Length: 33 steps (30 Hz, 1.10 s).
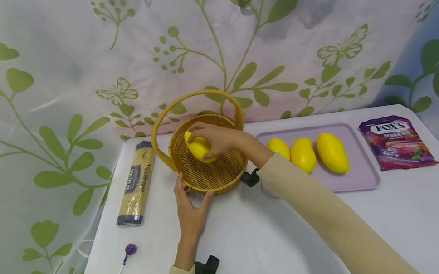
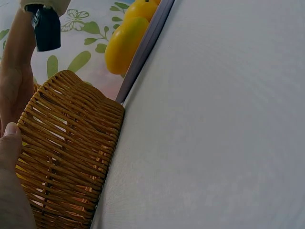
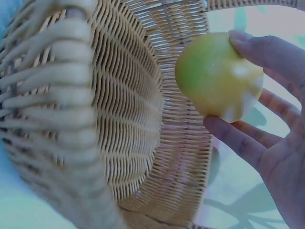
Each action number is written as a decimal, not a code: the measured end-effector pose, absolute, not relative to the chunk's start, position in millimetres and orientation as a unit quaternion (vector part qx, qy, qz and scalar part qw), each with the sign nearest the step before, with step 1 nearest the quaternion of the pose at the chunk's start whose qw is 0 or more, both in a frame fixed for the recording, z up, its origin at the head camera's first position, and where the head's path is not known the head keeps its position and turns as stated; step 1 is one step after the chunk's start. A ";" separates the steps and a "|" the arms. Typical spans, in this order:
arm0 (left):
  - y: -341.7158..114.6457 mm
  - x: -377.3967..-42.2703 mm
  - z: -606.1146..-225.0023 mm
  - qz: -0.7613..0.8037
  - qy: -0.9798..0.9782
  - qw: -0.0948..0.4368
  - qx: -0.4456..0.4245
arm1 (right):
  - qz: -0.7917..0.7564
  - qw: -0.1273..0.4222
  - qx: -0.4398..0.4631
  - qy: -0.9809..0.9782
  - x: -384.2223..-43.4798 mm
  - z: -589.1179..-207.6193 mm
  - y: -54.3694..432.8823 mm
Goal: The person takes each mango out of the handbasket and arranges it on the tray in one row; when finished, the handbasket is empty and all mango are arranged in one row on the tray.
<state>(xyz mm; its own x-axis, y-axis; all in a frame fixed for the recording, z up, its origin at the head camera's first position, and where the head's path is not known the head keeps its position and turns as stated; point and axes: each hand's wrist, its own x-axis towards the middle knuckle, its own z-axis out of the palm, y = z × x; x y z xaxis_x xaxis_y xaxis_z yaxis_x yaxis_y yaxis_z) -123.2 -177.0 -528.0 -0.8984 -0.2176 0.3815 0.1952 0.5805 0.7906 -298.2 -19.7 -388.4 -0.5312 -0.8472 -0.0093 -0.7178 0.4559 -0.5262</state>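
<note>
A yellow mango (image 1: pixel 198 148) is pinched between the thumb and fingers of my right hand (image 1: pixel 217 138), over the inside of a round wicker basket (image 1: pixel 217 173). In the right wrist view the mango (image 3: pixel 214 76) has a greenish patch, and thumb and fingertips press on opposite sides of it. My left hand (image 1: pixel 191 213) holds the front left rim of the basket, with its thumb and fingers spread along the edge. The left wrist view shows the left thumb (image 2: pixel 10 148) at the rim of the woven wall (image 2: pixel 71 138); the other left fingers are hidden there.
A lavender tray (image 1: pixel 366 178) bearing three mangoes (image 1: pixel 331 153) lies right of the basket. Farther right is a purple Fox's Berries candy bag (image 1: pixel 397 142). A spaghetti pack (image 1: pixel 136 183) and a purple lollipop (image 1: pixel 129 249) lie on the left. The basket's handle (image 1: pixel 193 94) arches upward.
</note>
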 end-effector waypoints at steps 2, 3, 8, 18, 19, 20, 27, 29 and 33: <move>-177.0 -123.0 -527.8 -0.455 -0.861 0.228 0.004 | -0.244 0.126 -0.469 0.840 -294.6 -388.0 -14.4; -177.2 -123.0 -528.0 -0.453 -0.861 0.229 0.003 | -0.248 0.120 -0.471 0.838 -292.9 -388.1 -11.9; -178.1 -123.0 -529.3 -0.453 -0.862 0.229 0.003 | -0.262 0.103 -0.468 0.838 -282.9 -387.7 0.5; -176.8 -122.8 -531.3 -0.453 -0.861 0.229 0.006 | -0.297 0.049 -0.472 0.829 -258.6 -380.3 35.8; -176.8 -122.6 -531.7 -0.454 -0.861 0.229 0.006 | -0.299 0.043 -0.474 0.827 -256.2 -379.6 39.5; -177.0 -122.3 -532.1 -0.454 -0.861 0.230 0.007 | -0.300 0.036 -0.477 0.825 -253.3 -378.6 43.5; -177.6 -123.1 -534.4 -0.457 -0.859 0.232 0.002 | -0.309 0.008 -0.469 0.828 -232.0 -376.3 80.7; -177.9 -124.1 -534.5 -0.457 -0.858 0.234 -0.002 | -0.309 0.000 -0.460 0.832 -225.2 -376.9 93.3; -178.9 -125.7 -534.4 -0.455 -0.858 0.237 -0.005 | -0.311 -0.009 -0.434 0.845 -211.6 -379.2 116.7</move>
<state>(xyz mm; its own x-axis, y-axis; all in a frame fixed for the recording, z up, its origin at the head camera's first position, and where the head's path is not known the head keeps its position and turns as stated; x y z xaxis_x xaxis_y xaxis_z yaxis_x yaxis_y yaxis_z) -125.7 -178.9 -534.4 -0.8880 -0.2073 0.4105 0.2236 0.5853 0.7793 -211.6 116.7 -379.2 -0.6225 -0.7290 0.2847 -0.7400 0.4297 -0.5175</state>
